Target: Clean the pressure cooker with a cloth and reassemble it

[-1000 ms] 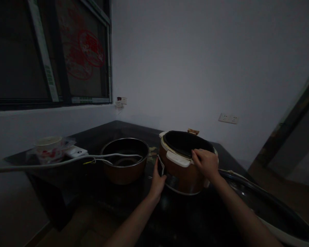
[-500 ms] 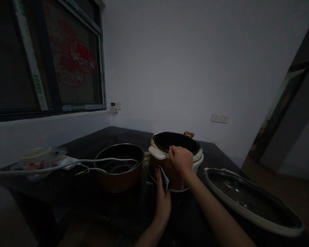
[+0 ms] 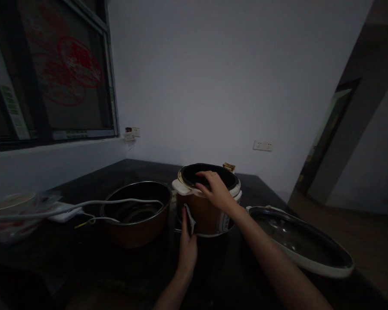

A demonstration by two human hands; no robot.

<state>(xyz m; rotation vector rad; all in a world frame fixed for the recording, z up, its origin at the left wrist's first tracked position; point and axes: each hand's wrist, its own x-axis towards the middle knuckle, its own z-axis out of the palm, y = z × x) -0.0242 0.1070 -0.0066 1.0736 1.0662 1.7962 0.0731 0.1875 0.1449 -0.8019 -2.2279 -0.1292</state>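
A brown electric cooker (image 3: 204, 212) with a cream rim and a dark inner pot stands on the dark counter (image 3: 142, 168). My right hand (image 3: 215, 190) lies over its near rim, fingers bent and reaching into the opening. My left hand (image 3: 187, 244) is pressed against the cooker's lower front, fingers stretched up beside a small white-edged part at its side. Whether either hand grips anything is unclear in the dim light.
A wide metal pot (image 3: 136, 214) stands left of the cooker with a white cable (image 3: 84, 205) draped across it. A large glass lid (image 3: 299, 241) lies to the right. Bowls and wrappers (image 3: 9, 211) sit far left. Window at left, wall sockets (image 3: 262, 145) behind, doorway at right.
My right hand slid from the cooker's right rim and handle to the left, over the opening. My left hand dropped lower on the front. The view swung right, showing the whole lid.
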